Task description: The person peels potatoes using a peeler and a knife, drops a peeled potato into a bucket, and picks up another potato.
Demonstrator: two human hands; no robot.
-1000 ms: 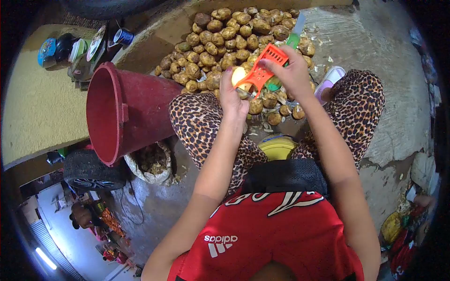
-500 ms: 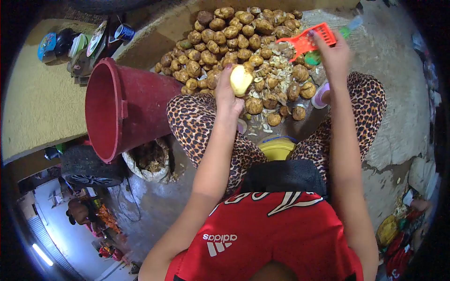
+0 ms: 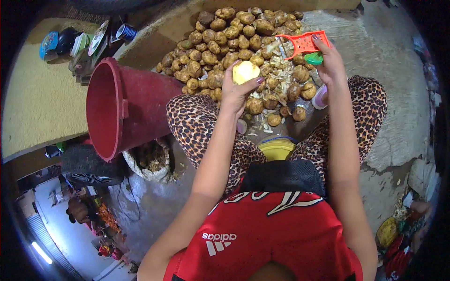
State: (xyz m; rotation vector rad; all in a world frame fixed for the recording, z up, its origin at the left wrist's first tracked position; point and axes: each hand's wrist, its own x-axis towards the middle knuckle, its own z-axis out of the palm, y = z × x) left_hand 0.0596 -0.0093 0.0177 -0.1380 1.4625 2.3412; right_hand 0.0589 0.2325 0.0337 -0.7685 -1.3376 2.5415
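Note:
My left hand [image 3: 238, 90] is closed around a mostly peeled potato [image 3: 245, 72], its pale yellow flesh facing up. To the right, my right hand [image 3: 329, 58] grips an orange peeler [image 3: 304, 43] by its handle, with the blade end pointing left over the pile. The peeler is apart from the potato. Just below it is a round green piece [image 3: 314, 58] close to my fingers; whether I hold it too, I cannot tell. Beneath both hands lies a heap of unpeeled brown potatoes [image 3: 220, 47], with pale peelings [image 3: 280, 70] scattered over its right part.
A large dark red bucket [image 3: 140, 100] lies tipped at left, beside a white sack [image 3: 154, 173] with brown contents. Between my legs stands a yellow container [image 3: 276, 149]. A tyre [image 3: 89, 164] is at lower left, and dishes [image 3: 96, 42] sit on the ledge.
My right hand has turned and drawn slightly down and left, levelling the peeler. In my left hand the potato has been rotated and moved slightly right, with my thumb now across its lower side.

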